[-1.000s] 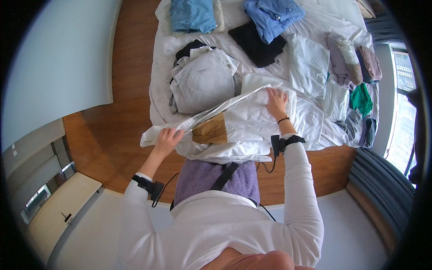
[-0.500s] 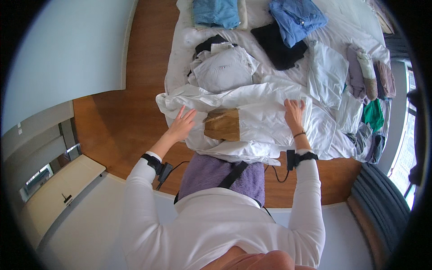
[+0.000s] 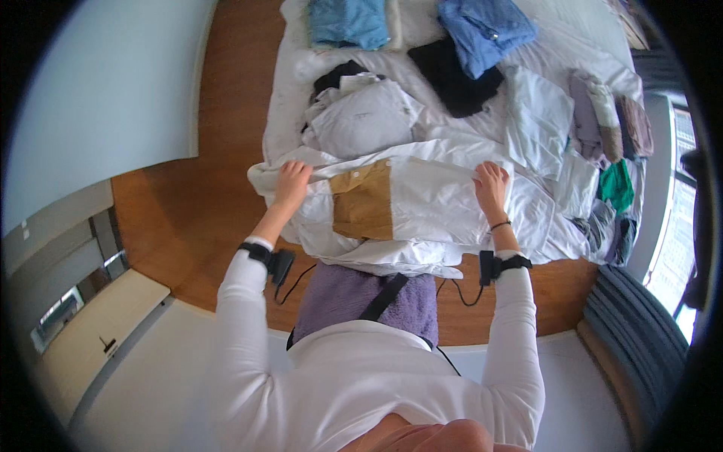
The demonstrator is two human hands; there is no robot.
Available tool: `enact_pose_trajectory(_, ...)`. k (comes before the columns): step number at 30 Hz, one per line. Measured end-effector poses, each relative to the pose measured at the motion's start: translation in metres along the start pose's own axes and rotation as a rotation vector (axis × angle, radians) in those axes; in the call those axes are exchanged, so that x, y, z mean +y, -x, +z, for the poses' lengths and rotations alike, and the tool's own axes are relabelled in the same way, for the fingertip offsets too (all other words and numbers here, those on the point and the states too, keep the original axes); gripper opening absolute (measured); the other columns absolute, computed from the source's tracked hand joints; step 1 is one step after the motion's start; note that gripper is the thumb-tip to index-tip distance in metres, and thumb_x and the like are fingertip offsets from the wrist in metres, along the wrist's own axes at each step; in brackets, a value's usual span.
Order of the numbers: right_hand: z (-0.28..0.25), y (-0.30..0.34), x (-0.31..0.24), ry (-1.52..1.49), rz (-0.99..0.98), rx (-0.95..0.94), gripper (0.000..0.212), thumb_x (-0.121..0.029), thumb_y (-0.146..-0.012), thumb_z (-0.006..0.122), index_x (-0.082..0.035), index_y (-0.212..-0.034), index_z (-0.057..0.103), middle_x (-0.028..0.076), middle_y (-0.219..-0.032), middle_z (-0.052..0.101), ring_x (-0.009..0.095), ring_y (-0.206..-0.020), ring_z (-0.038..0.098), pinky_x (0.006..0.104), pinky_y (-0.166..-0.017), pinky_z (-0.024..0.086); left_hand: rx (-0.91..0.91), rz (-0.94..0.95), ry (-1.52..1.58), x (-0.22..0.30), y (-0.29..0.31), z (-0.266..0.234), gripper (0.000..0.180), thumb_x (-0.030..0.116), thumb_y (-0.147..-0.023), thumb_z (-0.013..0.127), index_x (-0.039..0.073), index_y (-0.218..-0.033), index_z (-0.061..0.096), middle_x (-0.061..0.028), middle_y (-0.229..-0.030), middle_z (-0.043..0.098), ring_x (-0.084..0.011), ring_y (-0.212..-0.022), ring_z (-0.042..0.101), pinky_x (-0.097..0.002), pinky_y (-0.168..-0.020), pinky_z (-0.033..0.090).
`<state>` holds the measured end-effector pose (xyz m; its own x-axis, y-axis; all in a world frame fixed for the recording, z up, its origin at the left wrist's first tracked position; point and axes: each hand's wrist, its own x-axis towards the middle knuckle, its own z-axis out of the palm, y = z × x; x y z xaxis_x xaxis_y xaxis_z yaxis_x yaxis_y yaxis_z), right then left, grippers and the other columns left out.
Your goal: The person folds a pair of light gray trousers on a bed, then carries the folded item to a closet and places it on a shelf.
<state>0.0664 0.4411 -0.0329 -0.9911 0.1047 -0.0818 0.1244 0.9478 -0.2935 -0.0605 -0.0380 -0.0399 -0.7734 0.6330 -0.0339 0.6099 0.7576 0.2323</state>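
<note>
A white garment with a tan panel lies spread across the near side of the bed in front of me. Small light buttons show near the panel's far edge. My left hand has its fingers curled onto the garment's far edge, left of the tan panel. On the other end, right of the panel, my right hand pinches the same far edge. Both fingertips are partly hidden in the white cloth. Just beyond the garment sits a folded pile of white clothes, with black cloth under its far left side.
Farther back on the bed lie blue folded cloth, a denim garment and a black garment. To the right are a pale folded garment, rolled clothes and a green cloth. Wooden floor borders the bed's left.
My left hand has gone from spread fingers to gripping the garment's far edge, moving slightly away from me. The tan panel lies flatter and its buttons now show. My right hand keeps its hold.
</note>
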Motion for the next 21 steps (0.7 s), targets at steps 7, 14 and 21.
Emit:
enact_pose_trajectory(7,0.005,-0.039,-0.001,0.105,-0.08,-0.03,0.024,-0.008,-0.068,0.072,-0.011,-0.088,0.059,0.002,-0.122,0.056,0.023,-0.136,0.03,0.0509,-0.109,0.021,0.07,0.237,-0.003,0.009,0.067,-0.014,0.011,0.007,-0.074,0.06,0.005,-0.084,0.057,-0.0085,-0.094,0.059,-0.0274,-0.086,0.059,-0.0399,-0.07,0.049)
enact_pose_trajectory(14,-0.017,-0.029,0.009,0.0,-0.267,0.024,0.013,-0.002,-0.071,0.06,-0.011,-0.08,0.059,0.004,-0.073,0.054,0.021,-0.083,0.059,0.0484,-0.108,0.028,0.081,0.005,0.062,-0.012,0.07,-0.035,0.008,0.006,-0.079,0.059,0.004,-0.086,0.056,-0.0103,-0.088,0.061,-0.0304,-0.08,0.06,-0.0407,-0.067,0.049)
enact_pose_trajectory(21,-0.102,0.075,-0.012,-0.167,-0.126,-0.147,0.02,0.009,-0.064,0.061,-0.006,-0.077,0.059,0.006,-0.074,0.055,0.022,-0.078,0.059,0.0375,-0.097,0.042,-0.04,-0.246,0.4,-0.03,0.058,-0.056,0.008,0.012,-0.089,0.054,0.004,-0.088,0.051,-0.0179,-0.076,0.059,-0.0379,-0.077,0.058,-0.0458,-0.063,0.044)
